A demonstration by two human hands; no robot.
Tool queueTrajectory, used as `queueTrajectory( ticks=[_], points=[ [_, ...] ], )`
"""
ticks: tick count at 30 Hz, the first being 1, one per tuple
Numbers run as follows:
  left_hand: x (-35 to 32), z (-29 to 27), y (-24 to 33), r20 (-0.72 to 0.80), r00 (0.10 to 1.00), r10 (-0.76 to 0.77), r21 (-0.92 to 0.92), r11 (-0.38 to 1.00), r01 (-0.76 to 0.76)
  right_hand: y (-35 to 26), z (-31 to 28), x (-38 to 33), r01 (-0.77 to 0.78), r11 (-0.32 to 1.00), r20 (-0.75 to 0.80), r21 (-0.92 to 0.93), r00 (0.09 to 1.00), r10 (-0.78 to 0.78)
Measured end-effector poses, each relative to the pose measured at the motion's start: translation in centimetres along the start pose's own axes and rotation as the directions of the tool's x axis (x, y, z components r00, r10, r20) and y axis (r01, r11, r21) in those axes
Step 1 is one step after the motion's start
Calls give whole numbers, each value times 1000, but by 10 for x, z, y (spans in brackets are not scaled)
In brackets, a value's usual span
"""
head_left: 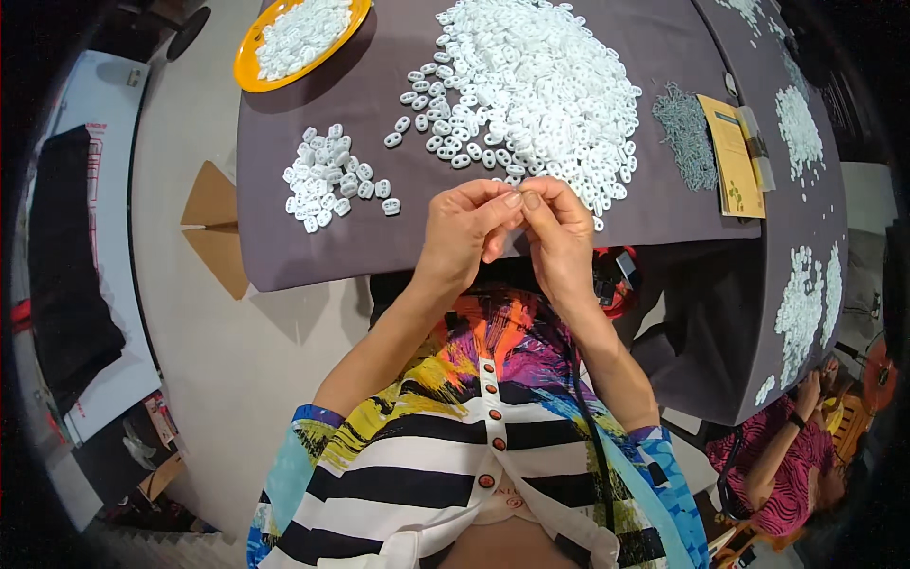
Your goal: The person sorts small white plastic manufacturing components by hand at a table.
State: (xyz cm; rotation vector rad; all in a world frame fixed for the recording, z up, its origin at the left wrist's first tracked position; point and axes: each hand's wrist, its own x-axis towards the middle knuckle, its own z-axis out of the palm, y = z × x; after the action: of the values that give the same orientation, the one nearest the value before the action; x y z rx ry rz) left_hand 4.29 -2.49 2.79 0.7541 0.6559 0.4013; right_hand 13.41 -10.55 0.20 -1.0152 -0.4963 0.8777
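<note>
I see left hand [462, 230] and right hand [561, 237] raised together at near table [284, 256] edge, fingertips pinched and meeting over something tiny; can't make out what. Left of hands: small pile [332, 177] of white two-hole pieces. Just beyond hands: big heap [536, 90] of same. Right: grey springs [687, 135], yellow card [735, 156]. Far left: orange bowl [248, 57] with more pieces.

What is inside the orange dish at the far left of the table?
The orange dish holds a heap of small white plastic pieces, like those in the big pile on the table. The heap hides most of its bottom, so anything underneath cannot be seen.
</note>
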Motion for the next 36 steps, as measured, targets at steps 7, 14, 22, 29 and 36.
queueTrajectory(
  ticks=[7,14,22,29,36],
  points=[
    [-2,10,-3,-23,971,239,319,922,-219,-5,-1,2,-6,1000,-37,-4,999,6],
    [4,4,-2,79,987,142,256,954,-158,-12,-4,0,-2,993,-32,-118,999,-1],
    [13,6,1,361,691,627,818,143,-557,-11,-3,6,72,923,-29,-379,996,-89],
    [18,0,-10,145,832,536,702,537,-468,-36,-34,12,28,878,-201,-478,969,-140],
    [7,7,-7,-5,994,110,284,953,-104,-69,-169,62,-57,62,-80,-996,865,-494]
  ],
)
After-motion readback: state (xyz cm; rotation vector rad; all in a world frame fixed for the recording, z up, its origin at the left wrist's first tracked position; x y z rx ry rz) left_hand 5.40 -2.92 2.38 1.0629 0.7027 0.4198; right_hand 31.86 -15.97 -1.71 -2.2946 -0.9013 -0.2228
